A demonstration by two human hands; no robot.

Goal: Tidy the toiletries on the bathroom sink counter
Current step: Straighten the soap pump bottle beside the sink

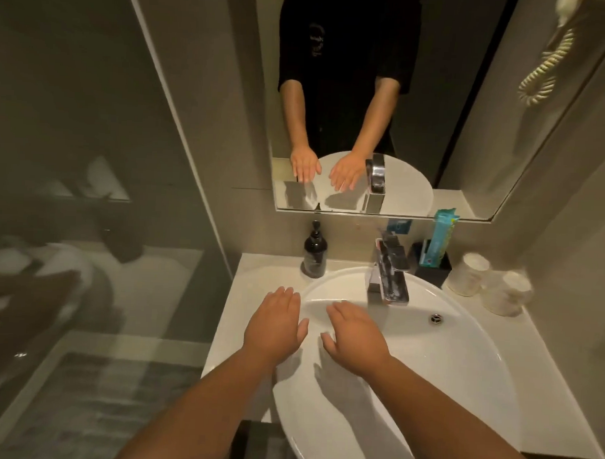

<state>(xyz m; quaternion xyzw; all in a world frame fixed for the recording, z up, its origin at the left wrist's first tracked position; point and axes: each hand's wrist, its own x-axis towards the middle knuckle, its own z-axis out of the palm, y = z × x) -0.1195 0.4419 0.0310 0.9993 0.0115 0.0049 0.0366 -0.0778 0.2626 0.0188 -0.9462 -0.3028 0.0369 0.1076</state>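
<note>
My left hand [275,322] hovers flat and open over the left rim of the white sink [468,345]. My right hand [354,336] is spread open over the basin, palm down, holding nothing. A dark pump bottle [315,252] stands upright on the counter [254,279] behind the sink, left of the chrome faucet [389,270]. To the faucet's right a black holder [430,263] carries a teal packet [439,239] standing up. Two white paper cups [467,274] [506,293] lie on the counter at the far right.
A mirror [367,94] above the counter reflects my arms and the faucet. A glass partition [90,187] stands on the left with a shower floor behind it. A wall closes off the right side. The drain [436,318] sits right of my hands.
</note>
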